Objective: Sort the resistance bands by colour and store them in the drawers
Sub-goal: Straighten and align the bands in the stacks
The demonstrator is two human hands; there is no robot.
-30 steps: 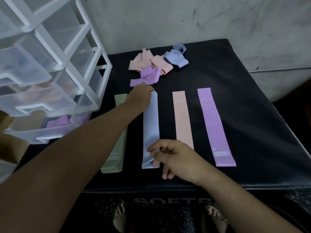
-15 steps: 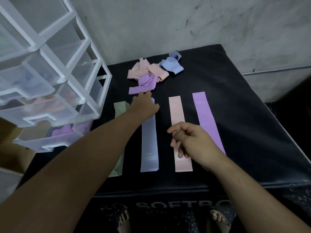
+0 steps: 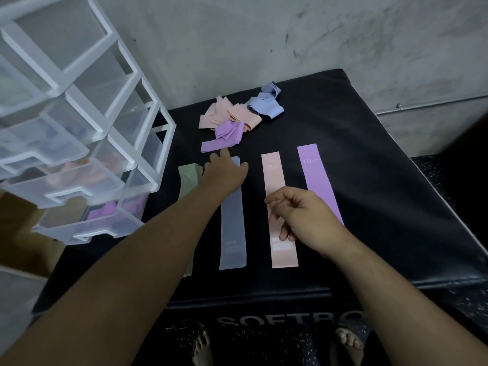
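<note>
On the black padded mat (image 3: 369,180) a green band (image 3: 186,180), a blue band (image 3: 232,228), a pink band (image 3: 273,175) and a purple band (image 3: 314,170) marked "10" lay flat side by side. Each ran from six toward twelve o'clock and lay apart from its neighbour. The left forearm hid much of the green one. At twelve o'clock on the mat, beyond their far ends, sat a loose pile of folded bands (image 3: 237,116) in pink, purple and blue.

The left hand (image 3: 224,173) reached toward twelve o'clock with fingers stretched out. Its palm was over the far end of the blue band and its fingertips were at the near edge of a purple strip from the pile. Whether they touched it could not be told.

The right hand (image 3: 303,215) hovered over the near half of the pink band, fingers loosely curled with nothing seen between them.

At nine o'clock stood a clear plastic drawer unit (image 3: 105,107). Its bottom drawer (image 3: 105,225) was pulled out and held purple bands.
</note>
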